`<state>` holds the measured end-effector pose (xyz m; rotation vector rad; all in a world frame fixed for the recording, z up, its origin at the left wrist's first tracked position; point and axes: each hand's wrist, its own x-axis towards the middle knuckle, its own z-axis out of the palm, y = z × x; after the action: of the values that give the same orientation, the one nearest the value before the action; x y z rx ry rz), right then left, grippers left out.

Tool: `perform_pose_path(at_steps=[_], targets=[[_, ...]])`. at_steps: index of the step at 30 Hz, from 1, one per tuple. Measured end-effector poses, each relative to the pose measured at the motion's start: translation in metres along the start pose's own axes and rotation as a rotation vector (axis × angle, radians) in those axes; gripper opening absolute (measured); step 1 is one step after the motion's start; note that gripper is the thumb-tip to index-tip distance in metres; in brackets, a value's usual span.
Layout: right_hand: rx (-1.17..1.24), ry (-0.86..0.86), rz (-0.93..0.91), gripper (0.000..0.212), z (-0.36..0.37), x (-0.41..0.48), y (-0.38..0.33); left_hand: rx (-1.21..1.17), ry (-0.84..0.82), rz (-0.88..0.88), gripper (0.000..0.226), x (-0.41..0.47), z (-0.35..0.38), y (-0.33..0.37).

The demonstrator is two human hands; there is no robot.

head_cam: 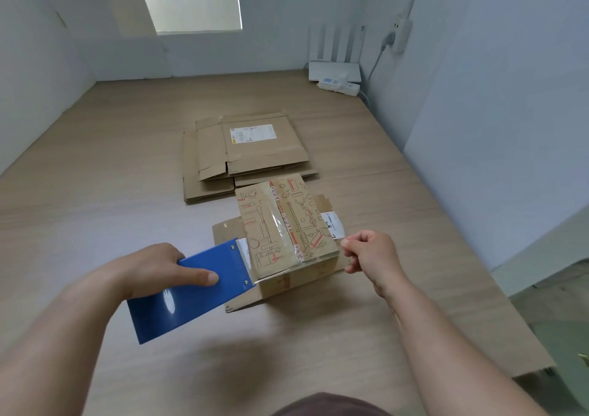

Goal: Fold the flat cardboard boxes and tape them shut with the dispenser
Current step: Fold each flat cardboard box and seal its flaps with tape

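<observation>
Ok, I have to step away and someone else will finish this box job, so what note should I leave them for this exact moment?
Left hand grips the blue dispenser at the near left corner of the printed box.
Right hand pinches the free end of a clear tape strip stretched across the box's near top edge.
The box sits folded on a flat sheet of cardboard; a stack of flat boxes lies behind it.
Done: this box is folded, with glossy tape along its top seam.
Left: press down and cut this strip, then fold and tape the flat ones.
</observation>
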<state>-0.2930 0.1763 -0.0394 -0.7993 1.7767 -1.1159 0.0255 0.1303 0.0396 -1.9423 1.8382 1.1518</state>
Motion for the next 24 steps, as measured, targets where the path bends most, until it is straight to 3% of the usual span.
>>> perform_pose_path(at_steps=[7,11,17,21,24], targets=[[-0.016,-0.024,0.049,0.021,0.004,0.009,0.012,0.071,-0.048,-0.057,0.071,0.018,0.006,0.004],[0.037,-0.058,0.126,0.02,0.004,0.018,0.016,0.092,-0.058,-0.095,0.054,0.03,0.015,0.008],[-0.101,-0.058,0.323,0.015,0.011,0.009,0.065,0.084,-0.12,-0.101,0.067,0.037,0.023,0.007],[-0.389,0.228,-0.048,0.029,0.01,0.012,0.038,0.078,-0.077,-0.101,0.052,0.039,0.024,0.006],[-0.592,0.195,-0.213,0.033,0.028,0.001,0.022,0.061,-0.088,-0.107,0.055,0.039,0.023,0.008]])
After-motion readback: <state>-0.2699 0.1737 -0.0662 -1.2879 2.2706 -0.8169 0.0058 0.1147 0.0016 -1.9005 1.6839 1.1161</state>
